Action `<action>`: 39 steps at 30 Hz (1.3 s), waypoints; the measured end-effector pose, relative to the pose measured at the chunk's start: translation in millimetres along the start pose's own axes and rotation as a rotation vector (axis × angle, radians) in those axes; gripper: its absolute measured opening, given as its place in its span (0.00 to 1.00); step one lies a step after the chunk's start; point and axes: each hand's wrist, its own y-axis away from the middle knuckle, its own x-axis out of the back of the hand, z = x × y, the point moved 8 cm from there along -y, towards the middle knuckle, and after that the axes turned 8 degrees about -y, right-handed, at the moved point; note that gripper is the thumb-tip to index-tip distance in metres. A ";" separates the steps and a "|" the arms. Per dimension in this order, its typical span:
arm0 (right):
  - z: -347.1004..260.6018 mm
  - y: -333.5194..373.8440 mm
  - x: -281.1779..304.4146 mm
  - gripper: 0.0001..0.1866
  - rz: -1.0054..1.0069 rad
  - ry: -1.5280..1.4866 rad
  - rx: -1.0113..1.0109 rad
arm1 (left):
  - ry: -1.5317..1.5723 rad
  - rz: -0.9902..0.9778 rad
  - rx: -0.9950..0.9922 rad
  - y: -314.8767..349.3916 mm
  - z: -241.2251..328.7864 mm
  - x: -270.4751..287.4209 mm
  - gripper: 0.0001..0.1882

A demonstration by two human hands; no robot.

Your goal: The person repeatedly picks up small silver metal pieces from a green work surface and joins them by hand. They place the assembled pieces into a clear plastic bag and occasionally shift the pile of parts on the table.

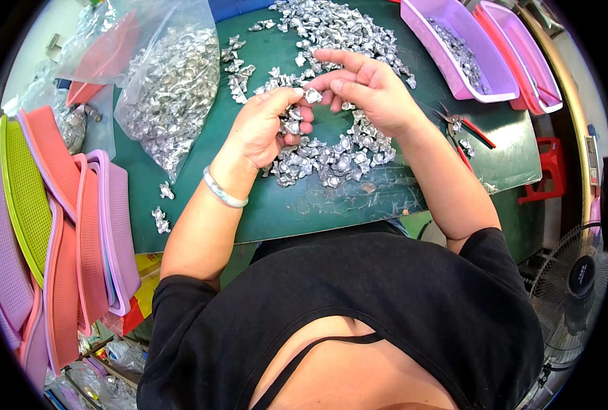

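- A cluttered workroom with a green table (pixel 304 215).
- One small silvery metal piece (pixel 313 96) sits above it at the left hand's (pixel 259 126) thumb tip; that hand curls around more.
- The right hand (pixel 372 89), loosely open, meets it; its grip is unclear.
- Nearby: a metal pile (pixel 331 160), red-handled pliers (pixel 478 132).
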 end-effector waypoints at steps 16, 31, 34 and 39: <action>-13.2 3.7 -1.7 0.25 -0.065 1.227 0.260 | 0.146 -0.117 -0.022 -4.7 -1.9 -1.5 0.07; -35.6 11.2 -26.8 0.27 -0.021 0.771 0.553 | 0.045 -0.103 -0.002 -1.1 -2.6 -6.1 0.07; -30.5 9.0 -20.4 0.27 -0.018 0.724 0.476 | 0.060 -0.075 0.011 1.1 -1.7 -6.1 0.07; -24.1 8.4 -15.1 0.25 -0.018 0.633 0.387 | 0.102 -0.124 0.047 -1.7 -4.4 -6.2 0.07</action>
